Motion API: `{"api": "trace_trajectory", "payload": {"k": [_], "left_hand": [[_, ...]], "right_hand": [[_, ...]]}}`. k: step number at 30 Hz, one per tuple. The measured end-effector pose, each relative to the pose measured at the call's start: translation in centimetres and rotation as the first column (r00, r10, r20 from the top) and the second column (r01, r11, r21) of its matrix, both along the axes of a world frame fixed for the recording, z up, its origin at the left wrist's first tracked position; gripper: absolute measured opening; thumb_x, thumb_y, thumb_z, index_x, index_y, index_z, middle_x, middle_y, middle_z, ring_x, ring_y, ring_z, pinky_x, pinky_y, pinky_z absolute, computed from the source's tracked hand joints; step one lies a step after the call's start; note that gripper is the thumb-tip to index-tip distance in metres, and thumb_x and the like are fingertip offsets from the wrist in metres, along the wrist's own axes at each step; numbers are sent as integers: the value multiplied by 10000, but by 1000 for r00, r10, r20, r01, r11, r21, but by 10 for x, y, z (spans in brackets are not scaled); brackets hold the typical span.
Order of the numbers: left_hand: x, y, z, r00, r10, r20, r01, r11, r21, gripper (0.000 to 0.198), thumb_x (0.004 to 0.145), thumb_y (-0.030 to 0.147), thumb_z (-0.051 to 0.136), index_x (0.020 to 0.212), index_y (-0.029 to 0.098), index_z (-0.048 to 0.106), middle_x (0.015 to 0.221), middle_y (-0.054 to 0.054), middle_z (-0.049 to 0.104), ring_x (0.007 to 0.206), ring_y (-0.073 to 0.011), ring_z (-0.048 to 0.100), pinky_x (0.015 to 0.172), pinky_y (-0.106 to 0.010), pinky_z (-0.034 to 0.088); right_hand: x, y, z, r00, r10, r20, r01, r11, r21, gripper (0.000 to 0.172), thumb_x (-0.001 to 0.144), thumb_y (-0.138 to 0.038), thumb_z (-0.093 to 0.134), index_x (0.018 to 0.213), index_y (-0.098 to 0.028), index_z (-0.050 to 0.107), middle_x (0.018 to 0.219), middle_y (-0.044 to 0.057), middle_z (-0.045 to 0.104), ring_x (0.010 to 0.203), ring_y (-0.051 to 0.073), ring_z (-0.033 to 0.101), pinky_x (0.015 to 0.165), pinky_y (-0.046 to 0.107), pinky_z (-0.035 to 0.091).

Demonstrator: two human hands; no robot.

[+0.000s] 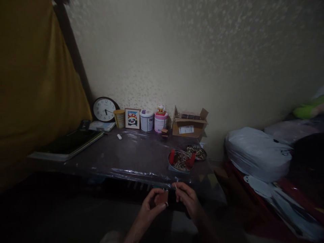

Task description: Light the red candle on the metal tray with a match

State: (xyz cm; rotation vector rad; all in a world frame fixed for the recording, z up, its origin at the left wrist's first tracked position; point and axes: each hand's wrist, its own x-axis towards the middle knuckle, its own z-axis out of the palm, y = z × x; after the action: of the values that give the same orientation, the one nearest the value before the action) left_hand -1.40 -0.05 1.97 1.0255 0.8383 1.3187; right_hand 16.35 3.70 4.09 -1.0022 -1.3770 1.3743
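- Pinching a thin pale stick, the right hand sits at lower centre; the stick's long axis leans near upright.
- The left hand clasps a small brown box, apart from the stick, below and left of it.
- The clock, left of centre, shows numerals; the carton's label is too small to read.

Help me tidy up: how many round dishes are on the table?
2: the front dish, with red pieces in it, and the rear dish, behind it to the right.
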Motion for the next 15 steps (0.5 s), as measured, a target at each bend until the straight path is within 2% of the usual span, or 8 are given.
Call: {"api": "trace_trajectory", "payload": {"k": [4,7,11,15], "left_hand": [[0,5,-7,996,90,-4,-90,995,-34,260,634,299,737,869,220,659,811,0,669,831,-196,578,753,-273,419],[3,8,-8,992,121,37,-119,991,-68,249,642,311,734,858,204,674,843,-25,697,863,-217,599,791,-301,426],[7,6,3,983,117,141,-97,985,-143,284,634,319,741,889,205,692,919,-55,723,920,-242,614,844,-342,436],[8,0,21,958,71,278,-25,986,-168,324,640,314,732,935,185,696,1026,-96,715,993,-269,610,906,-375,420]], "right_hand": [[-9,-3,-3,995,-14,-96,12,1000,-23,98,778,-274,565,731,-189,553,548,-67,445,517,92,419,525,212,339],[-15,-3,-2,988,-56,-144,54,998,-18,62,763,-244,570,752,-202,527,593,-69,462,519,88,424,518,205,345],[-20,-1,3,971,-166,-171,170,985,5,168,756,-267,599,905,-222,534,620,-72,488,524,93,445,515,202,362],[-18,0,14,952,-276,-133,292,949,119,140,767,-332,614,776,-203,558,648,-42,534,579,109,494,569,214,411]]}}
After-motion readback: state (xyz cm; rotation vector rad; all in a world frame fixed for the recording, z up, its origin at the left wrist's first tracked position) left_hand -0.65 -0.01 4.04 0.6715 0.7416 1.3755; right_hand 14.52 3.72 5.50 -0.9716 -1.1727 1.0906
